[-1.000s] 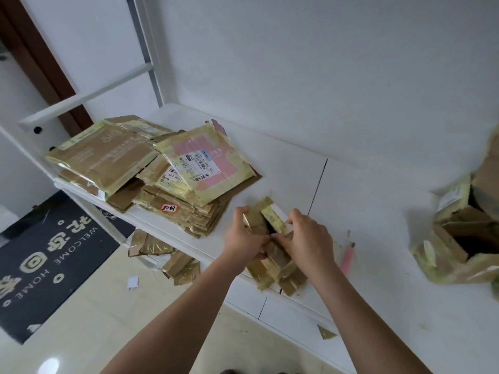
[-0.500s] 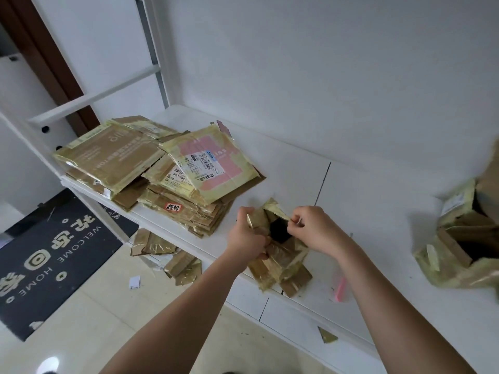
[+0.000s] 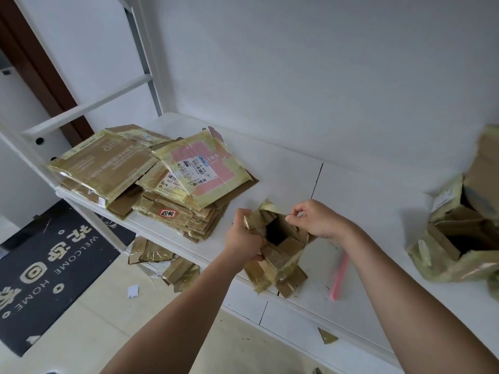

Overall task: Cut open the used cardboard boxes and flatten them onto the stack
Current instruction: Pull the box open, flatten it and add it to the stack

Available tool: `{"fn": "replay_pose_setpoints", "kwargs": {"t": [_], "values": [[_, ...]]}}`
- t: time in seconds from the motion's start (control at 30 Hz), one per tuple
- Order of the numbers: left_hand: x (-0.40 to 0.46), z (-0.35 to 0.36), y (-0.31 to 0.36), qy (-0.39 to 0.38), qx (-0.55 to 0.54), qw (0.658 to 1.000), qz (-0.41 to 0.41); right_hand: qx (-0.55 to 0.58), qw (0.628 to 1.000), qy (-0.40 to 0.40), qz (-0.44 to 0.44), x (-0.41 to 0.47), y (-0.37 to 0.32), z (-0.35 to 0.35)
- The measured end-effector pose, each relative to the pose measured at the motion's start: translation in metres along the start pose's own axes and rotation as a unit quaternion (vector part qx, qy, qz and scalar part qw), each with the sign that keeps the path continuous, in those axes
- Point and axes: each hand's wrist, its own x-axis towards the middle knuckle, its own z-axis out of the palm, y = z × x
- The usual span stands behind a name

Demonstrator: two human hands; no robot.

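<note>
small box (image 3: 278,255) upright, mouth up | left hand (image 3: 243,238) grips side | right hand (image 3: 316,220) pinches flap

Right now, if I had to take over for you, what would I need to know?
Left hand grips the near-left side of the small taped box. Right hand pinches its top flap, pulling it away. The box is open at the top, not flat yet.
Stack of flattened boxes lies at the left of the white table. The pink cutter lies on the table just right of the box.
Left to do: flatten this box onto the stack, then the bigger open boxes on the right.
</note>
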Motion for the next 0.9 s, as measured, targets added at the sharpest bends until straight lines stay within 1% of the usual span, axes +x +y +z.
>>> {"fn": "replay_pose_setpoints", "kwargs": {"t": [0.07,0.13,0.2,0.3,0.37,0.4,0.47,0.5,0.6,0.77,0.9], "values": [[-0.002,-0.001,0.0,0.008,-0.001,1.0,0.001,-0.01,1.0,0.027,0.003,-0.004,-0.002,0.009],[-0.006,0.0,0.001,0.013,0.004,1.0,0.028,-0.007,0.998,0.055,-0.004,-0.01,-0.005,0.018],[-0.012,0.004,0.005,0.012,0.03,0.995,0.091,-0.024,0.991,0.125,-0.03,-0.013,-0.01,0.025],[-0.019,0.013,0.01,0.01,0.08,0.977,0.197,-0.046,0.964,0.246,-0.093,-0.016,-0.015,0.029],[-0.019,0.013,0.014,0.026,0.061,0.97,0.233,-0.003,0.945,0.299,-0.132,-0.021,-0.014,0.028],[-0.018,0.012,0.016,0.032,0.034,0.971,0.234,0.027,0.939,0.312,-0.144,-0.023,-0.012,0.027],[-0.014,0.009,0.018,0.036,-0.021,0.978,0.204,0.077,0.934,0.313,-0.153,-0.028,-0.006,0.028],[-0.012,0.009,0.018,0.04,-0.016,0.979,0.2,0.088,0.933,0.312,-0.154,-0.03,-0.003,0.03],[-0.011,0.011,0.016,0.05,0.04,0.973,0.223,0.089,0.937,0.301,-0.153,-0.032,0.004,0.036],[-0.009,0.012,0.007,0.064,0.092,0.966,0.235,0.027,0.955,0.24,-0.175,-0.034,0.01,0.033],[-0.008,0.011,0.004,0.075,0.115,0.958,0.253,-0.01,0.961,0.2,-0.193,-0.034,0.011,0.026]]}}
